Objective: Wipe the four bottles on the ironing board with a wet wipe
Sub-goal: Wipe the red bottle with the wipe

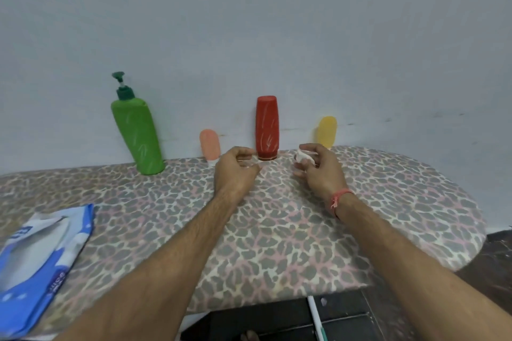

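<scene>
The ironing board (pixel 277 230), covered in a leopard-spot fabric of grey, pink and cream, fills the middle and lower part of the frame, its rounded end at the right. A blue and white wipes packet (pixel 41 263) lies flat on it at the lower left. Along the board's far edge, against the pale wall, four bottles stand in a row: a tall green pump bottle (pixel 137 135) at the left, leaning a little; a small pink bottle (pixel 210 144) just right of it; a red bottle (pixel 267 127) standing on its cap at centre; and a yellow bottle (pixel 327 130) further right, blurred. The left hand (pixel 235 171) hovers just in front of the red bottle, its grip curled, thumb and fingertips drawn together on a small scrap too faint to tell. The right hand (pixel 321 169), with a pink thread at the wrist, is below the yellow bottle, its grip pinching a crumpled white wet wipe (pixel 303 157).
</scene>
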